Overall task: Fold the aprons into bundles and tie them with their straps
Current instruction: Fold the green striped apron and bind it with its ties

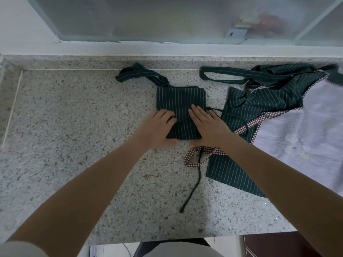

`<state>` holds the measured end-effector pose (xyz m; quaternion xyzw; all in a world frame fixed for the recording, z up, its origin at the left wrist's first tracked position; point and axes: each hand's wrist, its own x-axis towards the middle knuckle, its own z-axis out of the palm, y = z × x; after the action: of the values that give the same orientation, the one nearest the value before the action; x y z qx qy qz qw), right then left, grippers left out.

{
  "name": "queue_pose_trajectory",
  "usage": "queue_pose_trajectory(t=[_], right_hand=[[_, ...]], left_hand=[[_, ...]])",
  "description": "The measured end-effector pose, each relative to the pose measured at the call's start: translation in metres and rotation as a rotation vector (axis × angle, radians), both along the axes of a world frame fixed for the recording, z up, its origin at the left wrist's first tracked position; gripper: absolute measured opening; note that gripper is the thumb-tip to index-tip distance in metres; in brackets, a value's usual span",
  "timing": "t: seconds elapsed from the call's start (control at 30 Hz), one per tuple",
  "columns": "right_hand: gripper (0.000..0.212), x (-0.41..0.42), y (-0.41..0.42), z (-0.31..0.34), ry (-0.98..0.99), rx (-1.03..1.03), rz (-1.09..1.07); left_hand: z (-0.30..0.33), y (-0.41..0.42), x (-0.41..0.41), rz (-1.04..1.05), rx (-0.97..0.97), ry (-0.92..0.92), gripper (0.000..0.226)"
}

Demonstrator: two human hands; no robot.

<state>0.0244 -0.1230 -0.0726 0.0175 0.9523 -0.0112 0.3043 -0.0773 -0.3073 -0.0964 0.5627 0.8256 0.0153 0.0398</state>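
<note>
The right hand (206, 125) lies flat with straight fingers on the folded green apron (181, 108), pressing its right half down. The left hand (157, 127) rests on the near left edge of the same bundle, fingers curled over the cloth; whether it grips the edge or only presses is hard to tell, since that hand is blurred.

The bundle sits mid-worktop (74, 127), a neat rectangle of dark green cloth with thin pale stripes. Its wide neck loop (141, 74) trails off the far left corner, and a thin dark tie strap (194, 186) runs out from under the right hand toward the near edge.

To fold well, the person should probably keep the flat hand firm so the layers stay square, then roll tight before wrapping the strap round.

To the right lie a second green striped apron (259, 102), loose and rumpled, and a pale lilac checked apron (306, 130) with red checked trim (193, 158). The worktop is speckled grey stone.
</note>
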Motion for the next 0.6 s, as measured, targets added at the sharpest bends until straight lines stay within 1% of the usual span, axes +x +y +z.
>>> queue_pose_trajectory(t=[0.03,0.07,0.17,0.23,0.27,0.3,0.33,0.4,0.43,0.5,0.53,0.6], right_hand=[[0.116,0.001,0.001,-0.001,0.000,0.001,0.013],[0.112,0.001,0.002,-0.001,0.009,0.007,0.025],[0.087,0.001,0.000,0.000,0.044,0.039,0.066],[0.074,0.002,0.000,0.003,0.043,-0.014,0.039],[0.069,0.001,0.002,0.007,0.031,-0.091,-0.019],[0.064,-0.001,0.005,0.011,0.012,-0.219,-0.123],[0.058,-0.004,0.009,0.017,0.006,-0.365,-0.269],[0.047,-0.007,0.017,0.025,0.074,-0.622,-0.560],[0.041,-0.011,0.020,0.026,0.127,-0.701,-0.667],[0.028,-0.016,0.026,0.025,0.190,-0.870,-0.833],[0.025,-0.018,0.027,0.025,0.208,-0.955,-0.905],[0.026,-0.021,0.028,0.021,0.253,-1.021,-1.020]], left_hand=[[-0.004,-0.007,0.003,-0.014,-0.026,-0.040,0.077],[-0.006,-0.012,0.005,-0.019,-0.053,-0.043,0.076],[-0.011,-0.015,0.007,-0.068,-0.143,0.035,0.058],[-0.006,-0.008,0.009,-0.061,-0.194,0.030,0.053],[-0.001,-0.004,0.009,-0.040,-0.180,-0.033,0.050],[0.003,-0.002,0.006,0.005,-0.128,-0.116,0.046],[0.009,0.001,0.002,0.063,-0.086,-0.190,0.042],[0.021,0.008,-0.009,0.229,0.001,-0.335,0.032],[0.025,0.010,-0.016,0.319,0.054,-0.440,0.031],[0.028,0.015,-0.028,0.418,0.133,-0.574,0.035],[0.029,0.017,-0.032,0.458,0.172,-0.618,0.036],[0.032,0.021,-0.039,0.525,0.240,-0.695,0.033]])
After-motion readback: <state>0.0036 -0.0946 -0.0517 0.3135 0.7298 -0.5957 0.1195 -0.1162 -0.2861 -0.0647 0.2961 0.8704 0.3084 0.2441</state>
